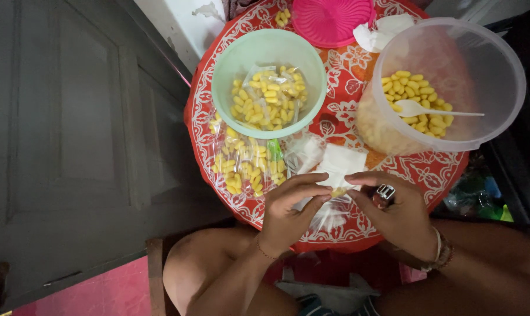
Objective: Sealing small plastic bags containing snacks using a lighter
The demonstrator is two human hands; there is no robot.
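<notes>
Hands (288, 210) (394, 213) on clear bag (335, 193); green bowl (224, 64) of yellow snacks (271, 99).

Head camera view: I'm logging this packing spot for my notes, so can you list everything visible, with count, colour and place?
round tray: one, red with white pattern, under everything
green bowl: one, pale green, tray's upper left, holding filled packets
clear tub: one, see-through plastic, tray's right, holding loose yellow snack pieces
white spoon: one, lying in the tub
pink lid: one, top edge of the tray
filled packets: several, clear with yellow pieces, below the bowl
white paper: one sheet, tray centre
small clear bag: one, between the hands
lighter: one, metal-topped, in the right hand
left hand: pinching the bag
right hand: pinching the bag, holding the lighter
</notes>
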